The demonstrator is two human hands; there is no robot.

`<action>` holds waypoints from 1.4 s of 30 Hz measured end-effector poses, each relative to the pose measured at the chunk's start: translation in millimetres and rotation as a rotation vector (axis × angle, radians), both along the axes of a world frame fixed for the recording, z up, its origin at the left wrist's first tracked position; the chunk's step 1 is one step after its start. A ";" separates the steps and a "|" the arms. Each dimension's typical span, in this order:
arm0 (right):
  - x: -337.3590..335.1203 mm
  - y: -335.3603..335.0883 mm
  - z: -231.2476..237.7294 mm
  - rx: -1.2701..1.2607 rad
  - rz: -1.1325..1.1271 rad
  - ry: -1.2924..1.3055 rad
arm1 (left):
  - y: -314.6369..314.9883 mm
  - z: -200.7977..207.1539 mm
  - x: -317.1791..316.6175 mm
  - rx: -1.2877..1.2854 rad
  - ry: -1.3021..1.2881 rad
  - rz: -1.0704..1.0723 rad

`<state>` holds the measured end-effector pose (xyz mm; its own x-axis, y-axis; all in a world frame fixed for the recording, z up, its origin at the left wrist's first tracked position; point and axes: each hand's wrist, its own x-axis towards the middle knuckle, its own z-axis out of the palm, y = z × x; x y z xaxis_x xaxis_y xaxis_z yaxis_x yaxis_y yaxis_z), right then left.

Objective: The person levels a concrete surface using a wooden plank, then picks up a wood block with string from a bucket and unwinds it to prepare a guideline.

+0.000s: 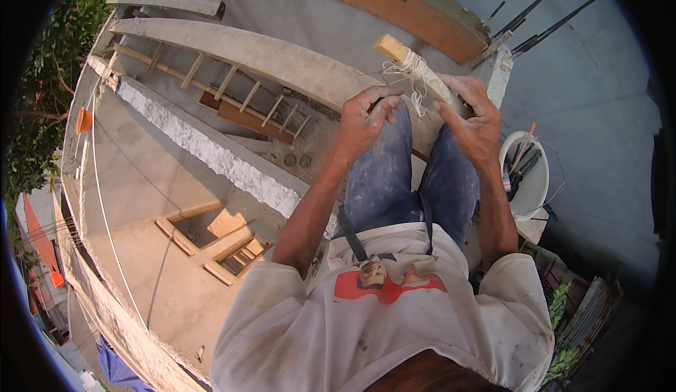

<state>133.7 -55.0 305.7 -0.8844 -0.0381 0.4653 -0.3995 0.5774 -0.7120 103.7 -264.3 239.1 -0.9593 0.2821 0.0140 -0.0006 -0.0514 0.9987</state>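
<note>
My right hand (473, 114) is closed around the near end of a short wooden stick (392, 48), which points up and to the left over my knees. White string (415, 69) is wound round the stick's middle, with loose loops hanging below. Left of it, my left hand (372, 114) is closed in a pinch. A thin strand runs from the winding toward its fingertips, though the fingers mostly cover it.
To my right hangs or stands a white bucket (543, 184) of tools. Ahead lies a long concrete beam (267, 57), with a wooden ladder (224, 82) beside it. Lower left are a rough wall top (204, 152) and a wooden frame (204, 251). Rebar rods (539, 11) jut out upper right.
</note>
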 end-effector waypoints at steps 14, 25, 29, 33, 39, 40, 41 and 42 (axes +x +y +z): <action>-7.2 13.9 -15.7 0.389 -0.080 0.233 | -10.4 50.5 27.7 -0.439 0.619 -0.191; 19.0 26.7 10.9 -0.011 0.373 0.033 | -70.9 61.4 -34.4 -0.962 0.438 -0.079; 3.8 8.5 7.5 -0.048 0.116 0.061 | -59.7 34.8 1.2 -0.755 0.060 -0.602; -4.2 3.3 -11.6 0.009 0.009 0.091 | -37.4 49.4 28.2 -0.586 0.059 -0.734; -9.4 10.6 -29.6 0.301 -0.052 0.201 | -43.3 80.2 48.9 -0.504 0.259 -0.652; -8.2 13.1 -32.5 0.357 -0.040 0.205 | -48.5 89.9 48.4 -0.515 0.319 -0.633; -6.8 16.8 -34.5 0.421 0.021 0.189 | -55.0 99.3 47.3 -0.526 0.379 -0.614; -3.7 22.2 -34.8 0.486 0.081 0.171 | -62.7 106.1 39.6 -0.406 0.397 -0.589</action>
